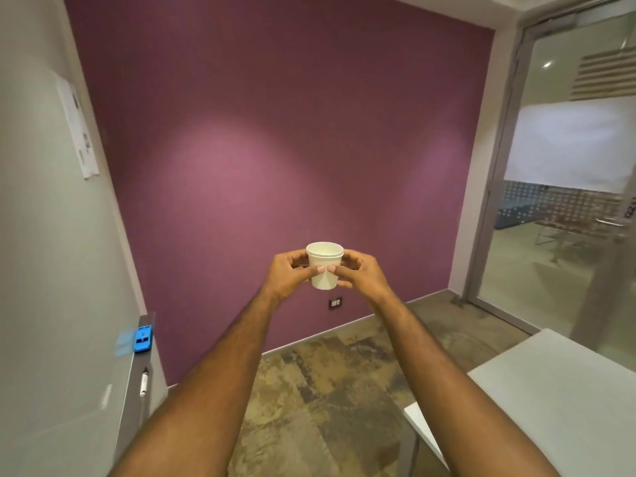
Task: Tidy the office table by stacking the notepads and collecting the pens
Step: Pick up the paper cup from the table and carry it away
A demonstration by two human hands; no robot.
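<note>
We hold the cup (324, 265) aloft between left hand (287, 274) and right hand (361, 273); squeezing its thin wall could crush it.

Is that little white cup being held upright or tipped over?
Upright: the white cup has its rim on top, held between the left hand and right hand.

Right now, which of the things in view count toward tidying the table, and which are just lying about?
For the job:
- white paper cup, upright, held up by left hand and right hand, likely for the pens
- white table, only its corner in view

Just lying about:
- blue eraser on the whiteboard ledge
- marker on that ledge
- paper sheet on the left wall

No notepads in view.
</note>
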